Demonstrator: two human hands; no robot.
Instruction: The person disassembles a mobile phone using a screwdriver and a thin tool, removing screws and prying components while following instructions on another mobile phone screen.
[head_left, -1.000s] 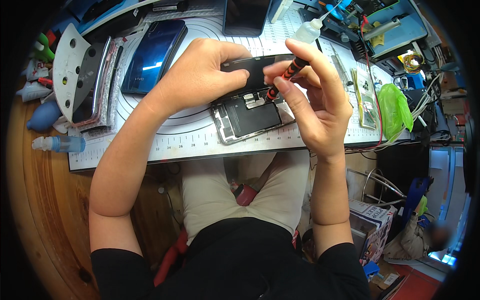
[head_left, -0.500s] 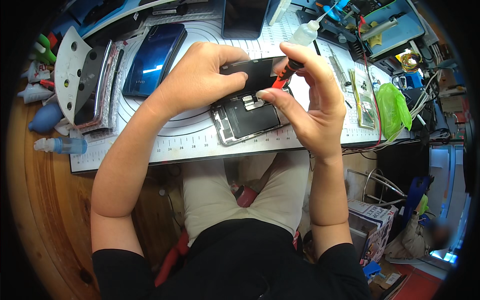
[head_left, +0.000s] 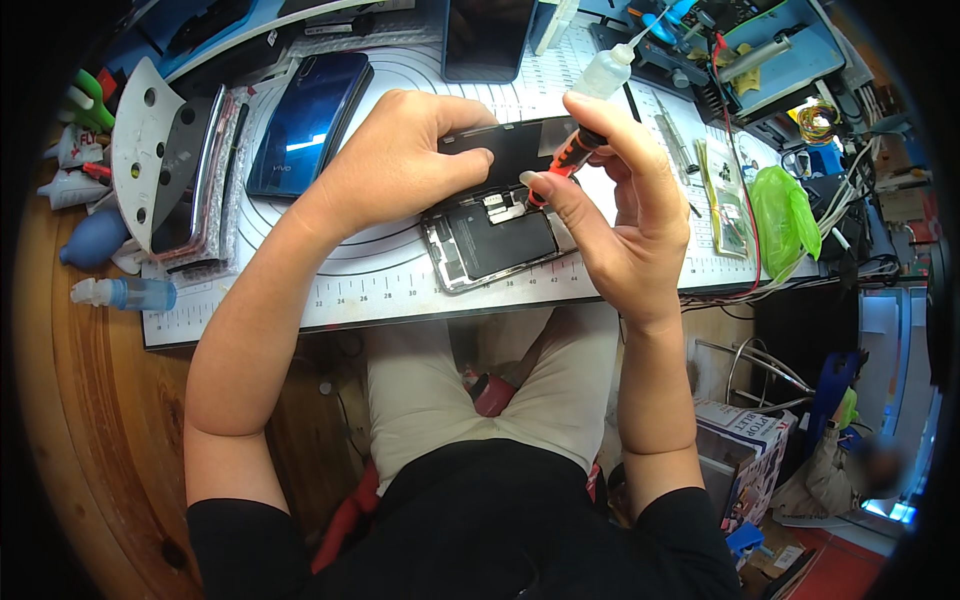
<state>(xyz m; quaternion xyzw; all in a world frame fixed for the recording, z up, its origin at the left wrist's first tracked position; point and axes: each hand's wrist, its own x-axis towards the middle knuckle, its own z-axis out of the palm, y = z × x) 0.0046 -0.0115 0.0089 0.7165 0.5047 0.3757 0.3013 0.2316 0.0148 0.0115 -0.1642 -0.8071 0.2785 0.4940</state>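
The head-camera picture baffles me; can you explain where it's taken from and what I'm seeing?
There is no machine: a person works bare-handed. A wide fisheye camera, which bends straight edges, looks down from that person's head. The left hand grips the dark screen panel at an opened phone's far edge; the right hand holds a red-and-black screwdriver pointing at the phone's exposed insides. On the white marked mat, a blue phone lies to the left and a dark phone farther away; a green bag sits at the right.

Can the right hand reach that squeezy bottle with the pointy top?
Probably yes: the bottle is just past the right hand, with nothing seen between. But that hand holds a screwdriver, so it may need to put that down first.
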